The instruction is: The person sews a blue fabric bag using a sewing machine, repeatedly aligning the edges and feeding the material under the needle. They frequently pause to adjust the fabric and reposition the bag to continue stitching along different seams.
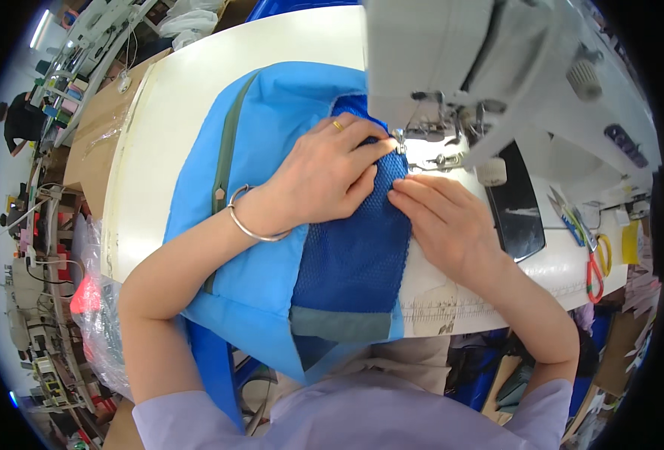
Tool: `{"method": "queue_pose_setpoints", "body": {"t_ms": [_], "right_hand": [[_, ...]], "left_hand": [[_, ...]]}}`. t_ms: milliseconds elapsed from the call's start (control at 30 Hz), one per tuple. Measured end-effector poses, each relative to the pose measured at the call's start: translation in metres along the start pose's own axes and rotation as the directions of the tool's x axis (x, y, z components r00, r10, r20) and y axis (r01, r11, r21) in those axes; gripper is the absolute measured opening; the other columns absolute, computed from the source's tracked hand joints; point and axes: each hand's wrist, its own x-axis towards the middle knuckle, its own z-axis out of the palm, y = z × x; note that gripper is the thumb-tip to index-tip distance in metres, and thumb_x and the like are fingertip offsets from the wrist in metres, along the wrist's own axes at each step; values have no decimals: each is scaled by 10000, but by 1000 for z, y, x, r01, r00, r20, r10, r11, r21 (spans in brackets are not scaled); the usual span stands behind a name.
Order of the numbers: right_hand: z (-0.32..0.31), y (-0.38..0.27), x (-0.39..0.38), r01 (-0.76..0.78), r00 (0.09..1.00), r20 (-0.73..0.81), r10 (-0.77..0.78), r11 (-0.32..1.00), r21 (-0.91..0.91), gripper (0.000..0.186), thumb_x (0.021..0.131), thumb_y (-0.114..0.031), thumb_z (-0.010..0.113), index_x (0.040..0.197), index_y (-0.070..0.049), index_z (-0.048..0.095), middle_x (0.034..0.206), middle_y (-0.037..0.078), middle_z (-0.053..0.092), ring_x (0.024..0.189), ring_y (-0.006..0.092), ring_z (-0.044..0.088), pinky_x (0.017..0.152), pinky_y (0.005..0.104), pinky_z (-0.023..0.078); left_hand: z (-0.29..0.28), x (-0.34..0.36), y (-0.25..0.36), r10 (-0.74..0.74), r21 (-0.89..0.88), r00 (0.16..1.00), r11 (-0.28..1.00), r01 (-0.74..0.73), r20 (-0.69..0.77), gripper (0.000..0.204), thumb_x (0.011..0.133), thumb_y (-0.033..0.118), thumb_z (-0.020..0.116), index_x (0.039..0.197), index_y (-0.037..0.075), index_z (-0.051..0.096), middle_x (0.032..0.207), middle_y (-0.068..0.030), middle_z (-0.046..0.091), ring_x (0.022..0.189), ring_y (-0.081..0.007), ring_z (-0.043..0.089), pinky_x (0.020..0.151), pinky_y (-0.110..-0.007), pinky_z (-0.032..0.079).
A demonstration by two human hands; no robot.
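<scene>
Stitching, seemingly, the step: light-blue bag (pixel 264 142) on table (pixel 163 135) at sewing machine (pixel 429 60), left hand (pixel 324 169) pressing its mesh panel (pixel 354 262) beside presser foot (pixel 401 141), right hand (pixel 452 225) touching panel edge, can't tell whether either pinches; next move likely calls for even, straight guiding.

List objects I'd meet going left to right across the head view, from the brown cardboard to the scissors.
Brown cardboard → green zipper → dark blue mesh panel → glossy black plate → scissors.
</scene>
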Motion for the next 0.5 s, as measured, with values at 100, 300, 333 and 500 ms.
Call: {"method": "queue_pose_setpoints", "body": {"t_ms": [100, 300, 333, 500], "right_hand": [[2, -1, 0, -13, 1000, 2, 13, 1000, 10, 313, 762, -53, 701, 1071, -5, 713, 1153, 90, 681, 1081, 241, 668, 908, 362, 564], [-2, -3, -7, -14, 999, -45, 17, 997, 71, 310, 796, -37, 682, 1103, -1, 708, 1150, 108, 691, 1084, 263, 668, 923, 376, 558], [-5, -5, -10, -34, 998, -46, 37, 997, 71, 317, 790, -36, 690, 1104, -1, 709, 1151, 111, 693, 1071, 263, 671, 913, 378, 562], [-31, -54, -46, 37, 983, -182, 4, 974, 222, 388, 754, -67, 768, 1135, -16, 715, 1128, 123, 715, 984, 259, 695, 839, 377, 574]], "left_hand": [[-2, -2, -2, 16, 8, 1000, 1000, -16, 11, 354, 883, 98, 667, 1230, 29, 692, 1171, -160, 654, 1071, -371, 628, 941, -447, 517], [-37, -26, 22, -55, 203, 931, 979, -21, 360, 560, 973, 203, 592, 1521, 142, 496, 1604, -137, 410, 1467, -406, 369, 1218, -562, 282], [-44, -33, 32, -62, 228, 919, 973, -31, 390, 557, 981, 219, 580, 1527, 145, 492, 1605, -141, 406, 1473, -414, 359, 1223, -569, 269], [-62, -76, 68, -241, 217, 855, 964, 155, 460, 577, 1007, 259, 528, 1568, 161, 438, 1642, -145, 354, 1493, -432, 329, 1234, -594, 225]]}}
